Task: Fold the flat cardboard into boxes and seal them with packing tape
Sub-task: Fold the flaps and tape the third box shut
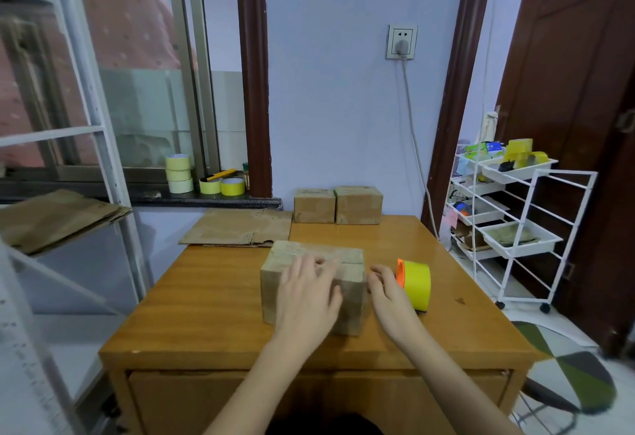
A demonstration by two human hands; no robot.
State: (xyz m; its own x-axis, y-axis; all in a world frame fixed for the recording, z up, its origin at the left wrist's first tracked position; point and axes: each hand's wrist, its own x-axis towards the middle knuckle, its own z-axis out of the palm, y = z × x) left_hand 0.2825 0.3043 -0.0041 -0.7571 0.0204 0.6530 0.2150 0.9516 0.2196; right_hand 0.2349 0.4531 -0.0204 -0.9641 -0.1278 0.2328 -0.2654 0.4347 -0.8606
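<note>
Head view, looking down over the wooden tabletop (213,300), and the left hand (307,300) lies flat on the folded cardboard box (275,283), fingers straight and spread across the top panel, pressing rather than clutching. Over to the right hand (390,292): fingers loosely curled, hanging just off the box's right edge, nothing in its grip, with the tape dispenser (414,283) right beside it; whether the knuckles touch the dispenser is hard to tell. That dispenser is a glossy lime-yellow roll on an orange plastic core, standing on edge. The box is matte brown corrugated board, squared corners, a seam running along its top. Behind it a flat cardboard sheet (237,228) lies at the tabletop's far left corner, slightly overhanging, and two finished boxes (338,206) sit side by side, touching, against the wall. Pale yellow tape rolls (178,173) stack on the windowsill. A white wire cart (515,225) stands off the right edge. Bare polished wood shows left of the box and in front of it.
</note>
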